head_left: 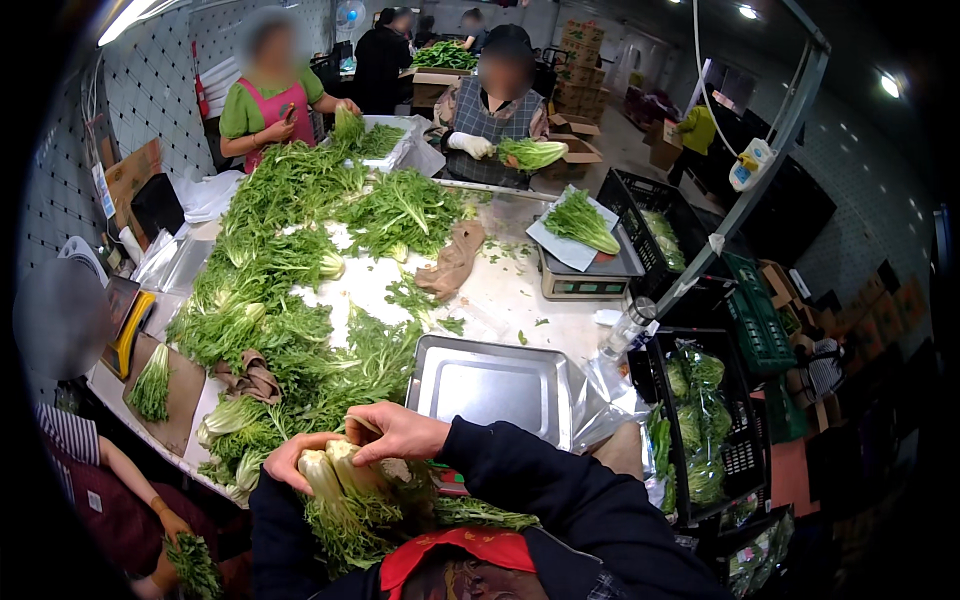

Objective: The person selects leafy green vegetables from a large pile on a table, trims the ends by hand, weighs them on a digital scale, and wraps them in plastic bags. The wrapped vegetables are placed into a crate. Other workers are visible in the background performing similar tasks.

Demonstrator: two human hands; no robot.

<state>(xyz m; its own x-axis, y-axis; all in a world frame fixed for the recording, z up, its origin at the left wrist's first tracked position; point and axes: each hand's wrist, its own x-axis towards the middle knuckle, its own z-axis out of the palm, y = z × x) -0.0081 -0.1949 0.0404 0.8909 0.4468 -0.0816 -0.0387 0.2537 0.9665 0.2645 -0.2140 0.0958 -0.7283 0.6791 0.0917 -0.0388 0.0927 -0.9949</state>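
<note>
Close to my body I hold two heads of curly leafy greens point(345, 480), their pale cut stem ends up and their frilly leaves hanging down. My left hand point(298, 462) is wrapped round the stems from the left. Over the stem ends, my right hand point(405, 432) comes in from the right, its bent fingers and thumb closed on the right-hand head. Just beyond my right hand lies a shallow metal tray point(428, 370) on a scale. More leafy greens point(290, 330) are heaped on the table to the left and ahead.
A brown cloth point(455, 260) lies mid-table. Farther right, a scale point(590, 285) bears a head of greens. Black crates point(755, 440) with bagged greens and a metal post point(740, 190) stand at right. Three co-workers stand round the table, one point(105, 470) close at left.
</note>
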